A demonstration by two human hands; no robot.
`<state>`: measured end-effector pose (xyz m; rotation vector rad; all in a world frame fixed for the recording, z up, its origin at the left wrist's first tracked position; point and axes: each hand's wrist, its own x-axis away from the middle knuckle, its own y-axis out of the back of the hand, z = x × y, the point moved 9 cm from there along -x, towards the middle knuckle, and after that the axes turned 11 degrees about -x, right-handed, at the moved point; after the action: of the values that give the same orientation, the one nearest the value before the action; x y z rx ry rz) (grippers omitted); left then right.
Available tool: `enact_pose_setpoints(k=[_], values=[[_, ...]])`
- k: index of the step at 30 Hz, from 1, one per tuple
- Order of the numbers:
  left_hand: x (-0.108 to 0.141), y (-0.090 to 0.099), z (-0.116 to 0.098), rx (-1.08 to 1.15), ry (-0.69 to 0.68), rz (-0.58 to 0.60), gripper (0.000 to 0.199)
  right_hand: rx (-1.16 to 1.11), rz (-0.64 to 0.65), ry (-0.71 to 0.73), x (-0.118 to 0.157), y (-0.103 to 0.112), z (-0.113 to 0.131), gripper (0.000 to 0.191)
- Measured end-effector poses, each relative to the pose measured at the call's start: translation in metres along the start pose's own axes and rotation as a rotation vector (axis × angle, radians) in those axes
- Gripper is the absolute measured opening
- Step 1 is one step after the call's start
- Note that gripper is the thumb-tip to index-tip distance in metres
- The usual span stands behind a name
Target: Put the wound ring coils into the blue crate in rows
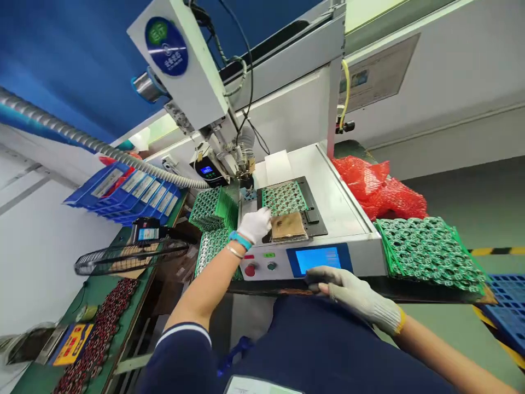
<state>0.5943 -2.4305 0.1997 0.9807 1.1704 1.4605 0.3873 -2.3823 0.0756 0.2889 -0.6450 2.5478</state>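
My left hand (255, 225), in a white glove, is closed at the near left corner of a green circuit board panel (283, 197). Its fingertips hide whatever may be between them. The panel lies on a dark fixture plate (318, 221) on the machine bed. Just right of that hand is a worn brown pad (288, 226) at the plate's front. My right hand (353, 293), gloved with a bare thumb tip, hovers before the machine's blue touchscreen (318, 260). Its fingers stretch left, the thumb is apart, and nothing shows in its grasp.
Stacked green panels (213, 208) stand left of the machine bed; another panel stack (430, 254) sits at the right. Above the fixture hangs the soldering head (241, 161). A red stop button (250, 270) is on the front. Red bubble wrap (379, 189) lies at right.
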Motion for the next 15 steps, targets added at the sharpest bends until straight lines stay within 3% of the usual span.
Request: enact_pose_setpoints(k=[3,5,8,10,12,13,15], values=[[0.032,0.011,-0.005,0.015,-0.041,-0.141,0.034,-0.465,0.027,0.073,-0.022,-0.005,0.013,0.083],[0.057,0.009,-0.021,0.048,-0.124,-0.22,0.035,-0.654,-0.006,0.145,-0.032,0.001,0.031,0.074],[0.1,0.019,-0.058,0.232,-0.369,-0.529,0.029,-0.66,-0.196,0.166,-0.025,0.027,0.049,0.051],[0.116,0.017,-0.074,0.343,-0.435,-0.567,0.032,-0.547,-0.405,0.149,0.001,0.058,0.052,0.048],[0.117,0.012,-0.065,0.46,-0.316,-0.527,0.047,-0.417,-0.677,0.174,0.042,0.102,0.055,0.05],[0.116,0.009,-0.048,0.515,-0.186,-0.502,0.058,-0.377,-0.817,0.195,0.066,0.125,0.056,0.051],[0.12,-0.002,0.007,0.571,0.179,-0.456,0.073,-0.302,-1.0,0.202,0.106,0.166,0.056,0.051]])
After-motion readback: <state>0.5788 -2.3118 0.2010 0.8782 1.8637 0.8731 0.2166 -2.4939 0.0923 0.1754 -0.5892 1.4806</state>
